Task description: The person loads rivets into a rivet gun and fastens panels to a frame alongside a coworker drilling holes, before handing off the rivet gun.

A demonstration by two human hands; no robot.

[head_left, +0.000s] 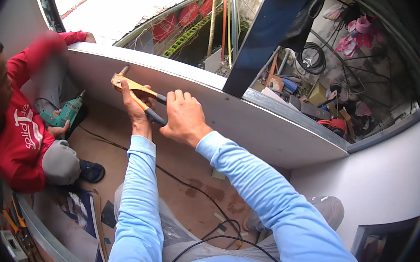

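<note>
Both my hands are on an orange hand riveter [133,85] with black handle grips, in front of the white panel [183,91]. My left hand [136,105] is wrapped round the tool close behind its head. Further right, my right hand [186,117] is closed at the black-gripped ends of the handles, which stand apart. The riveter's nose points up toward the panel's top edge, near its left part. Whether a rivet sits in the nose, or whether the nose touches the panel, I cannot tell.
At the left a person in a red shirt [20,129] sits holding a green drill [67,111]. A black cable [180,181] crosses the brown floor near my legs. A dark post [263,41] rises from the panel. Tools [21,229] lie at the lower left; clutter lies beyond the panel.
</note>
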